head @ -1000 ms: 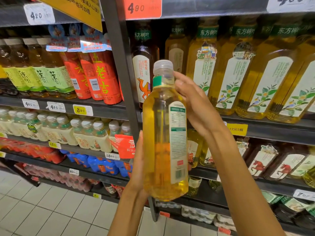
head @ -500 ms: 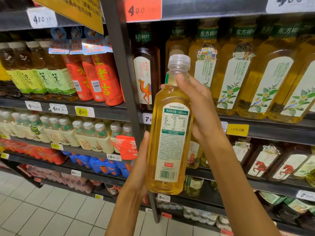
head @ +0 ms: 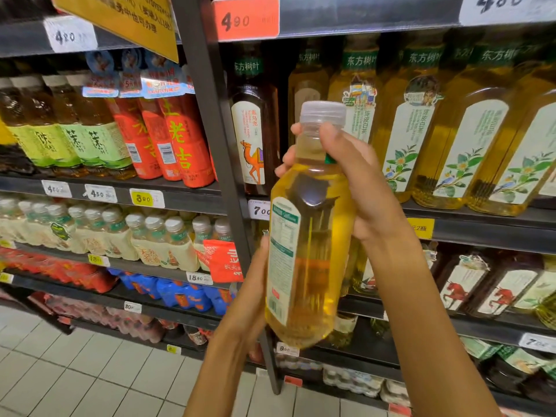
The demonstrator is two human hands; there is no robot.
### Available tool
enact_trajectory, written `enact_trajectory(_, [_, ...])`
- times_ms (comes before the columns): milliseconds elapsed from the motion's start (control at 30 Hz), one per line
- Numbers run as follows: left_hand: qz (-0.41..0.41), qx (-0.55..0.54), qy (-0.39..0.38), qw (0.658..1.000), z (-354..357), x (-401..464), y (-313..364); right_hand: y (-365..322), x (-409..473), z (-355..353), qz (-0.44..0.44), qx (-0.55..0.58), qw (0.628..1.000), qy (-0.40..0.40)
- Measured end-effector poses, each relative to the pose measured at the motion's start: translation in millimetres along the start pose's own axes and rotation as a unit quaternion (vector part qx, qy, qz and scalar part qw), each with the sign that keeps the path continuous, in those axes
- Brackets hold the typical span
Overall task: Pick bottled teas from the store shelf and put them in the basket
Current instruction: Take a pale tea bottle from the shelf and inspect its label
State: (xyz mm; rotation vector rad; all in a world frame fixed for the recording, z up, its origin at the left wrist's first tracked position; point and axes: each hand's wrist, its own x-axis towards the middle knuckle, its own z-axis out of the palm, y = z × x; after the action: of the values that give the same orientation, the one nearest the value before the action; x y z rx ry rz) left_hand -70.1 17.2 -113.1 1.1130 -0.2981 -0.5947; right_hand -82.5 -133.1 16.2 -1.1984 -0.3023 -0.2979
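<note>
A large bottle of yellow tea (head: 313, 260) with a clear cap is held upright in front of the shelves, its white back label turned to the left. My right hand (head: 358, 182) grips its neck and shoulder, fingers curled round under the cap. My left hand (head: 249, 299) holds the lower left side of the bottle; its fingers are hidden behind it. More bottles of the same yellow tea (head: 445, 145) stand in a row on the shelf behind. No basket is in view.
A dark shelf upright (head: 216, 145) rises just left of the held bottle. A dark tea bottle with a camel label (head: 252, 136) stands beside it. Red bottles (head: 180, 139) and green-label bottles (head: 75, 139) fill the left shelves. White floor tiles (head: 75, 371) lie below.
The bottle has turned so that its label faces more to the left. My right hand has shifted up to the neck under the cap. My left hand stays at the lower side.
</note>
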Motion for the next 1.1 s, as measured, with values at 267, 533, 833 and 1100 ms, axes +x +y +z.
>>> enact_trajectory(267, [-0.035,-0.028,0.022,0.999,9.8,9.2,1.8,0.6,0.0,1.1,-0.006,-0.126,0.990,0.060])
enact_trajectory(533, [-0.116,-0.127,-0.088,0.981,2.9,3.7,-20.1,16.0,5.9,-7.1,0.048,0.041,0.998,-0.030])
enact_trajectory(833, [-0.031,-0.007,-0.008,0.999,1.6,-7.6,9.0,13.4,4.3,-12.3,0.039,-0.007,0.990,0.137])
enact_trajectory(1100, [-0.058,-0.135,-0.048,0.988,20.1,-15.0,5.7,6.1,9.6,-18.4,0.090,0.013,0.993,0.070])
